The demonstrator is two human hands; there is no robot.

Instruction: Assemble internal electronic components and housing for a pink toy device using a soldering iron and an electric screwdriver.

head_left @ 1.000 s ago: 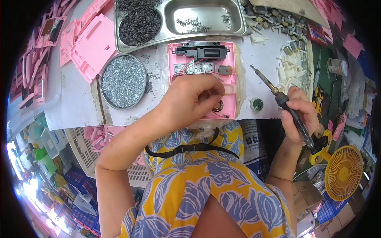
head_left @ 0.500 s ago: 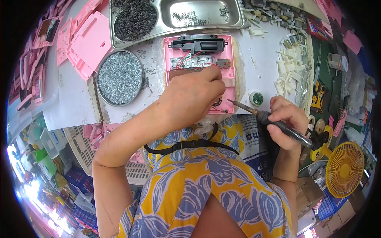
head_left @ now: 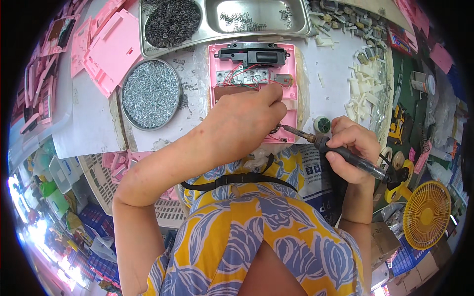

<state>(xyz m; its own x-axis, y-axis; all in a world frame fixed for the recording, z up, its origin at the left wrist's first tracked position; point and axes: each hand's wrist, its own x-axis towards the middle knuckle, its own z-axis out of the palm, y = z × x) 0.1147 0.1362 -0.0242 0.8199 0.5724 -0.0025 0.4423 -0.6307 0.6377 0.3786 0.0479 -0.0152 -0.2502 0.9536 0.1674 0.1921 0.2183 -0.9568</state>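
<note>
A pink plastic casing (head_left: 290, 116) lies on the table in front of me. It holds a black module (head_left: 254, 58), a small metal motor (head_left: 283, 80) and thin red and green wires. My left hand (head_left: 252, 116) reaches across its lower part, fingers pinched together; whatever they grip is hidden. A dark round part (head_left: 275, 129) shows just beneath those fingers. In my right hand (head_left: 358, 143) is a soldering iron (head_left: 322, 143), held like a pen. Its tip points left, touching or very near the round part; I cannot tell which.
A round dish of screws (head_left: 150, 94) stands left of the casing. Behind is a metal tray (head_left: 210, 34) with springs. White plastic pieces (head_left: 364, 89) lie to the right, near a small round tub (head_left: 322, 124). Pink panels (head_left: 111, 54) are stacked left; a yellow fan (head_left: 427, 214) stands right.
The soldering iron has moved slightly left, bringing its tip to the dark round part by my left fingers. My left hand keeps its pinch over the casing. The whole view has shifted a little.
</note>
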